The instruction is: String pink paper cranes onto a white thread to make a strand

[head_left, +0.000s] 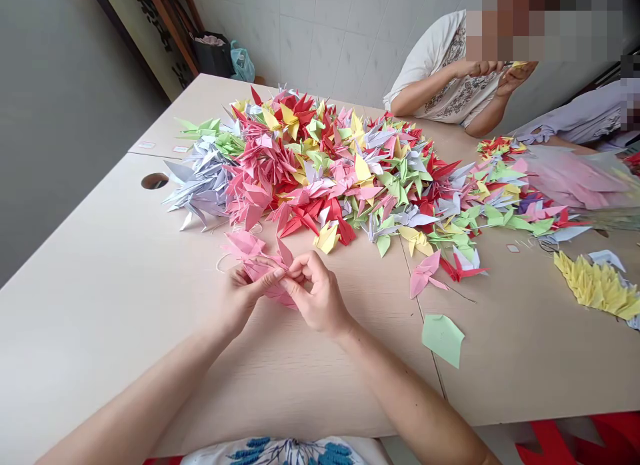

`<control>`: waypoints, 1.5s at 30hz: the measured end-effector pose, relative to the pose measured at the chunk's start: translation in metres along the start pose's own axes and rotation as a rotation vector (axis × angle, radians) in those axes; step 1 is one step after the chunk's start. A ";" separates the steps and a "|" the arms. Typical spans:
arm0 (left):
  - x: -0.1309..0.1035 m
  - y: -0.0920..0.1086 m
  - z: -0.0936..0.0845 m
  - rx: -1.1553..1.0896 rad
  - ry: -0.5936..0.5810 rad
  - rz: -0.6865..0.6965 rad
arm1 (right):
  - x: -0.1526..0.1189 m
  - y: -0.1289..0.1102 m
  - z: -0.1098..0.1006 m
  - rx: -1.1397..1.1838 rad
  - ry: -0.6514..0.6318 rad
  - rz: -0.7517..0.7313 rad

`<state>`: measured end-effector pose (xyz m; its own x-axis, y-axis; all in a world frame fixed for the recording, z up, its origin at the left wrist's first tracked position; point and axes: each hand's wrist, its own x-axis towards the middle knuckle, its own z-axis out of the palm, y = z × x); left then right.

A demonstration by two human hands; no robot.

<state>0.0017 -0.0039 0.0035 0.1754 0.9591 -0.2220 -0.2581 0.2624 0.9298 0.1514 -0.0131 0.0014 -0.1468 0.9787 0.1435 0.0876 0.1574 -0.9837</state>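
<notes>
Several pink paper cranes [245,244] are bunched in front of me, just short of a large heap. My left hand [249,285] is closed around them, thumb pressed on the folded paper. Fingertips pinched, my right hand [314,285] works at the right side of the same cranes and meets the left thumb. A pale thread [220,262] loops out at the left of the bunch. Beyond lies the big heap of paper cranes [320,158] in pink, red, yellow, green and pale lilac. A lone pink crane [425,274] rests right of my hands.
A green paper sheet [444,340] lies near a table seam. At the right are a stack of yellow folded paper [597,285] and a clear plastic bag [575,175] with pink pieces. The table [100,305] has a round hole [155,180]. Across it sits another person [445,78], hands on something yellow.
</notes>
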 end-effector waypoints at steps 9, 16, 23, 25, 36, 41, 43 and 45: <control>0.002 0.010 -0.008 -0.017 0.184 -0.023 | 0.000 0.003 -0.002 0.002 -0.061 0.052; 0.006 0.022 -0.013 0.006 0.263 0.125 | 0.006 0.006 -0.005 0.125 0.058 0.125; 0.000 0.008 -0.002 0.385 -0.064 0.033 | 0.008 0.006 -0.007 0.169 0.147 0.144; 0.001 0.008 -0.001 0.401 -0.068 0.010 | 0.008 0.004 -0.007 0.214 0.123 0.153; 0.000 0.007 -0.002 0.374 -0.070 -0.035 | 0.009 0.009 -0.004 0.385 0.130 0.264; 0.001 0.005 -0.003 0.383 -0.079 0.010 | 0.008 0.007 -0.005 0.347 0.123 0.228; 0.000 0.006 -0.002 0.378 -0.082 0.025 | 0.008 0.007 -0.005 0.338 0.128 0.237; -0.001 0.008 -0.002 0.353 -0.100 0.034 | 0.009 0.007 -0.005 0.362 0.127 0.258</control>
<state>-0.0024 -0.0024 0.0105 0.2691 0.9470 -0.1756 0.0756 0.1610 0.9841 0.1560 -0.0024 -0.0038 -0.0420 0.9917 -0.1214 -0.2473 -0.1281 -0.9604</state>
